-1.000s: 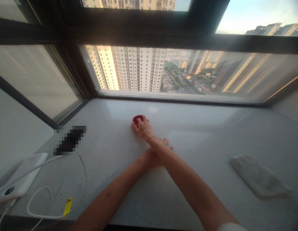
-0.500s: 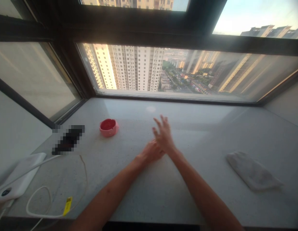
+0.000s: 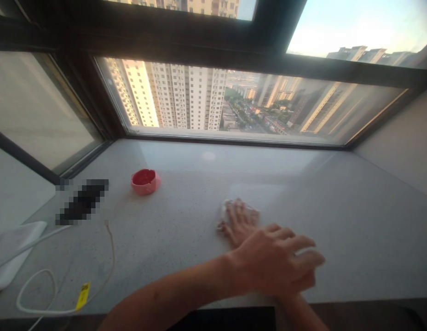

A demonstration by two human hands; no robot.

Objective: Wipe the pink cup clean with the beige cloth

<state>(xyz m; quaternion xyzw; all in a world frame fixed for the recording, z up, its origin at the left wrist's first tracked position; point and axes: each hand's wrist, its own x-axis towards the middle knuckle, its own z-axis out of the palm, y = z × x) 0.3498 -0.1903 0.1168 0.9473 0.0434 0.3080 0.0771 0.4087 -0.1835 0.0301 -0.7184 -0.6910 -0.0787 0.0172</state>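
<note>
My right hand (image 3: 240,223) lies palm down on a pale cloth (image 3: 226,207), pressing it against the windowsill (image 3: 186,257). Its fingers point toward the window, and cloth edges show past the fingertips and beside the thumb. My left hand (image 3: 284,259) crosses over the right forearm, above and nearer than the right hand. Its fingers are loosely bent with a gap between them, and nothing shows in them. It hides most of the right wrist; whether it touches the forearm I cannot tell.
A red, notched ashtray-like bowl (image 3: 144,183) stands left of centre. Farther left lie a blurred-out dark object (image 3: 82,202), a white power bank (image 3: 16,253) and a white cable (image 3: 112,248) with a yellow tag (image 3: 83,296). A dark window frame (image 3: 199,141) bounds the sill's far side.
The cloth, lying flat at the right before, is now under my right hand near the middle. My left hand has moved right and now crosses over the right forearm. The view has shifted right.
</note>
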